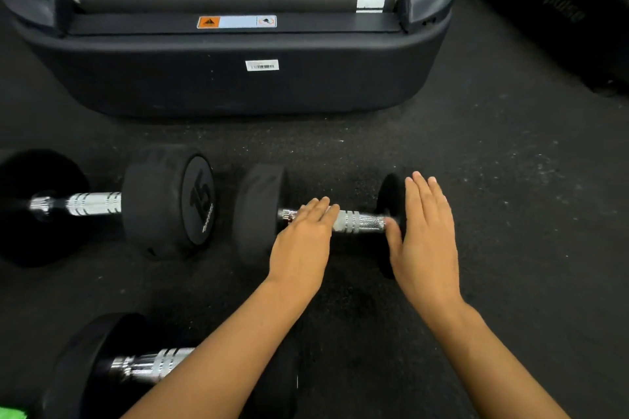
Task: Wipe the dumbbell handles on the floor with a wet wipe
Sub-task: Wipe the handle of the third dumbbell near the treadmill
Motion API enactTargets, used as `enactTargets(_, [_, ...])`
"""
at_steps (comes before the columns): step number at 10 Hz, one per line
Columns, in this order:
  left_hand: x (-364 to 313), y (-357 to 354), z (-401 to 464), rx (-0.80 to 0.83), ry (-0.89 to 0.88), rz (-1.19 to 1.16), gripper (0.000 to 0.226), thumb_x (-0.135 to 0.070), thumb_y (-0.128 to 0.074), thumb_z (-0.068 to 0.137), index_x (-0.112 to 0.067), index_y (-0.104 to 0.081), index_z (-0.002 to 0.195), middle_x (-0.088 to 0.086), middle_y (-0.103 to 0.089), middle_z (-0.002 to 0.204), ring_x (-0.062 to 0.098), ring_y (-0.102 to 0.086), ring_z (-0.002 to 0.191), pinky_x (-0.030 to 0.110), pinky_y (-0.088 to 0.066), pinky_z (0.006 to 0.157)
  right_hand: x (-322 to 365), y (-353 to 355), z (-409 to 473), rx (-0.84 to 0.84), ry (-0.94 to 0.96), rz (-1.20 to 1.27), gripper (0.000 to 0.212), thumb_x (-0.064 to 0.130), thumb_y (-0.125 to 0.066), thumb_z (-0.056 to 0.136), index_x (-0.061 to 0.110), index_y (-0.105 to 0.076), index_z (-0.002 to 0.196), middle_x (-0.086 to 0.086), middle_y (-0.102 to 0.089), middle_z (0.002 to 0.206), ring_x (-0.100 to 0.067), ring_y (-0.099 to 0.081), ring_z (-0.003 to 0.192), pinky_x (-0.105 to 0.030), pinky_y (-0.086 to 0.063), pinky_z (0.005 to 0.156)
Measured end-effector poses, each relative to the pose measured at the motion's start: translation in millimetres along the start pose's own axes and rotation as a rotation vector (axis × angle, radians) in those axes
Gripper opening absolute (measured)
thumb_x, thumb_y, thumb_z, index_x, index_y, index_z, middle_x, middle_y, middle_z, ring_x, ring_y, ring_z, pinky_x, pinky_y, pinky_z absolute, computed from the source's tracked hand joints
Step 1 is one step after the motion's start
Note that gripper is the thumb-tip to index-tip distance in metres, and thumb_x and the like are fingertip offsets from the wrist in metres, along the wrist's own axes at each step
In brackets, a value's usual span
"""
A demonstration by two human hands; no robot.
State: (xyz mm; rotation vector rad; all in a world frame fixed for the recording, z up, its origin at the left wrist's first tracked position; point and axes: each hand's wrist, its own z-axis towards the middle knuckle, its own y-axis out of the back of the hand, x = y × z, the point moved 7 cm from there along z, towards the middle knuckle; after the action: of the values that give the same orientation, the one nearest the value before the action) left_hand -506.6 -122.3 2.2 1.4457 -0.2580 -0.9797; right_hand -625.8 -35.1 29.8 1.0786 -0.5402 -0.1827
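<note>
Head view: black speckled rubber floor (476, 153) of a gym. Treadmill base (238, 78) stands at the far edge; a second dark machine (561, 10) fills the far right corner. Three dumbbells lie on the floor: left (160, 197), near (102, 367), centre (258, 214). Left hand (303, 241) rests flat, fingers straight, on the centre handle (360, 222). Right hand (429, 235), fingers spread, covers its right weight. No wipe can be made out. Green object (13, 413) at the near left corner.

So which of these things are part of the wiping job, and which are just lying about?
Job: middle dumbbell, left dumbbell, near dumbbell, white wipe under left hand, right hand.

Lying about: treadmill, green cloth.
</note>
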Motion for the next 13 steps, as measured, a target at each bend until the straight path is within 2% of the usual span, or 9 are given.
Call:
enactTargets(1, [11, 2, 10, -0.127, 0.115, -0.228, 0.04, 0.012, -0.056, 0.082, -0.005, -0.063, 0.117, 0.015, -0.061, 0.122, 0.026, -0.055, 0.117, 0.024, -0.032, 0.103, 0, 0, 0, -0.022, 0.012, -0.004, 0.056, 0.008, -0.061, 0.086, -0.004, -0.039, 0.136, -0.018, -0.04, 0.143, -0.032, -0.028, 0.136, -0.043, -0.023, 0.112])
enactTargets(2, [7, 4, 11, -0.164, 0.013, -0.246, 0.038, 0.015, -0.066, 0.069, -0.004, -0.07, 0.102, 0.014, -0.069, 0.105, 0.027, -0.066, 0.099, 0.033, -0.043, 0.095, 0, 0, 2, -0.039, 0.025, -0.012, 0.055, 0.007, -0.06, 0.085, -0.005, -0.041, 0.135, -0.018, -0.042, 0.14, -0.032, -0.032, 0.135, -0.043, -0.024, 0.111])
enactTargets(3, [2, -3, -3, -0.111, -0.16, -0.122, 0.047, 0.016, -0.067, 0.066, -0.003, -0.067, 0.109, 0.013, -0.066, 0.113, 0.028, -0.062, 0.107, 0.047, -0.042, 0.096, -1, 0, 1, -0.048, 0.027, -0.005, 0.055, 0.007, -0.06, 0.085, -0.004, -0.041, 0.135, -0.017, -0.042, 0.141, -0.031, -0.031, 0.135, -0.04, -0.022, 0.112])
enactTargets(4, [0, -7, 6, -0.079, -0.104, -0.141, 0.05, 0.015, -0.06, 0.076, -0.007, -0.06, 0.121, 0.012, -0.059, 0.126, 0.025, -0.053, 0.12, 0.039, -0.034, 0.107, -1, 0, 0, -0.064, 0.035, -0.006, 0.055, 0.007, -0.06, 0.085, -0.004, -0.041, 0.135, -0.017, -0.042, 0.141, -0.031, -0.031, 0.135, -0.038, -0.02, 0.112])
enactTargets(5, [-2, -4, 18, -0.073, -0.016, -0.155, 0.045, 0.01, -0.055, 0.082, -0.01, -0.06, 0.121, 0.01, -0.06, 0.125, 0.023, -0.056, 0.117, 0.036, -0.035, 0.108, -1, -1, 2, -0.068, 0.04, -0.011, 0.054, 0.007, -0.06, 0.085, -0.004, -0.041, 0.135, -0.017, -0.042, 0.141, -0.031, -0.031, 0.135, -0.039, -0.021, 0.113])
enactTargets(7, [1, 3, 9, -0.129, -0.079, -0.169, 0.021, -0.005, -0.06, 0.076, -0.009, -0.072, 0.093, 0.01, -0.072, 0.087, 0.027, -0.069, 0.079, 0.046, -0.057, 0.071, -1, -1, -2, -0.085, 0.039, -0.011, 0.054, 0.006, -0.06, 0.084, -0.004, -0.042, 0.134, -0.017, -0.043, 0.14, -0.031, -0.032, 0.135, -0.042, -0.024, 0.111])
enactTargets(8, [2, 6, 13, -0.169, -0.007, -0.226, 0.023, 0.003, -0.072, 0.071, -0.007, -0.073, 0.092, 0.01, -0.072, 0.087, 0.026, -0.07, 0.079, 0.044, -0.056, 0.076, -2, -1, 0, -0.089, 0.041, -0.009, 0.054, 0.006, -0.06, 0.084, -0.004, -0.042, 0.134, -0.017, -0.043, 0.14, -0.031, -0.032, 0.135, -0.042, -0.024, 0.111])
enactTargets(9, [-3, -3, 0, -0.184, -0.124, -0.119, 0.037, 0.006, -0.076, 0.062, -0.006, -0.072, 0.097, 0.009, -0.071, 0.099, 0.022, -0.068, 0.094, 0.044, -0.052, 0.087, -2, 0, -1, -0.109, 0.042, -0.007, 0.049, 0.008, -0.055, 0.088, -0.004, -0.042, 0.134, -0.017, -0.043, 0.14, -0.031, -0.033, 0.134, -0.043, -0.025, 0.111])
enactTargets(13, [-4, 0, 7, -0.199, -0.288, -0.003, 0.038, 0.005, -0.064, 0.058, -0.003, -0.073, 0.094, 0.013, -0.071, 0.096, 0.027, -0.07, 0.087, 0.046, -0.054, 0.075, 0, 0, 0, -0.093, 0.041, -0.022, 0.053, 0.006, -0.06, 0.084, -0.004, -0.043, 0.133, -0.017, -0.044, 0.139, -0.031, -0.033, 0.134, -0.043, -0.025, 0.111])
